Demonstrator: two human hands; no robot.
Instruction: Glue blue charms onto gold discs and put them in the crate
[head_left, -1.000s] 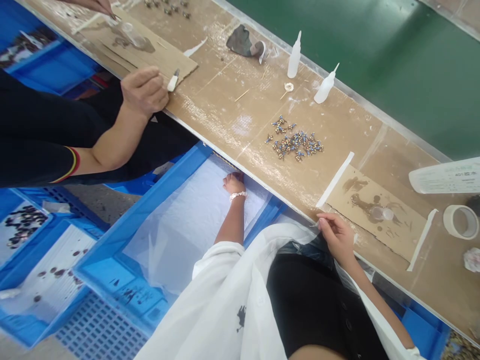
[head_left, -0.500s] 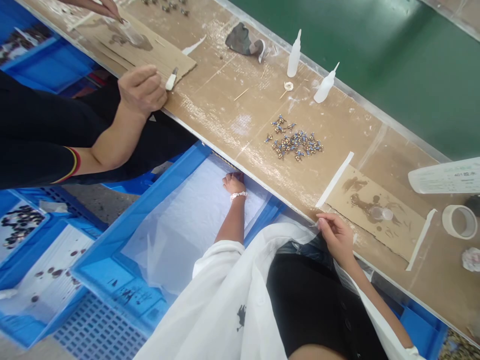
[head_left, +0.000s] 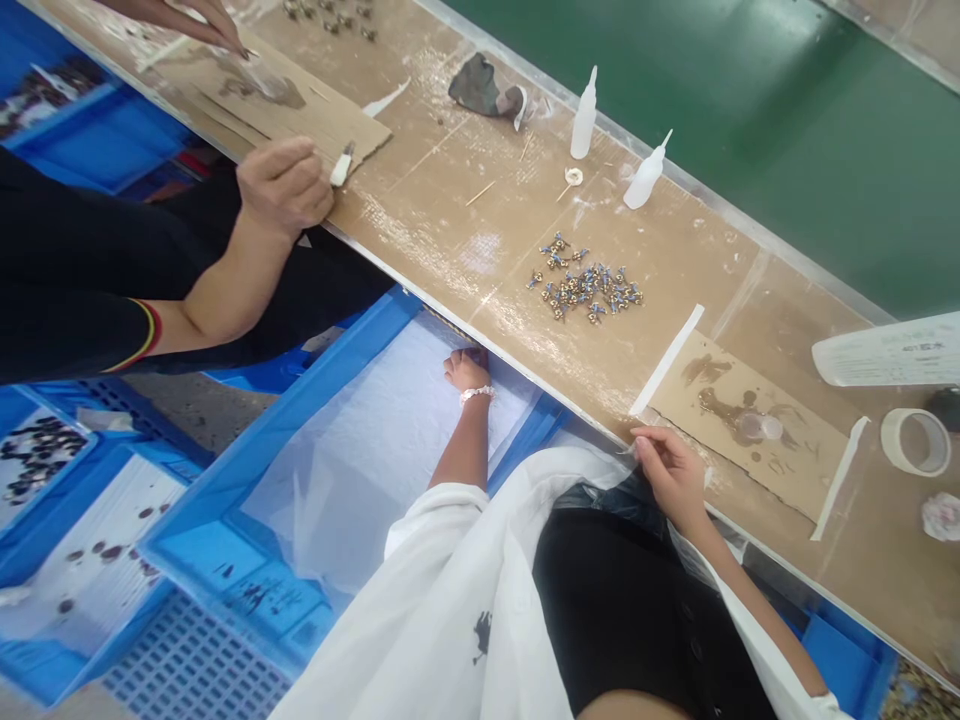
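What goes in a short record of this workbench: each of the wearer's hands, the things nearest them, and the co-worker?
Left hand: left hand curled, low in the blue plastic crate lined with clear sheet; grip unclear.
Right hand: right hand at the near edge of the brown table, fingertips pinched; contents unclear.
Nearby: stained cardboard pad taped down; heap of small blue-and-gold parts; two white squeeze bottles.
Co-worker: co-worker's hand holding a small white tool.
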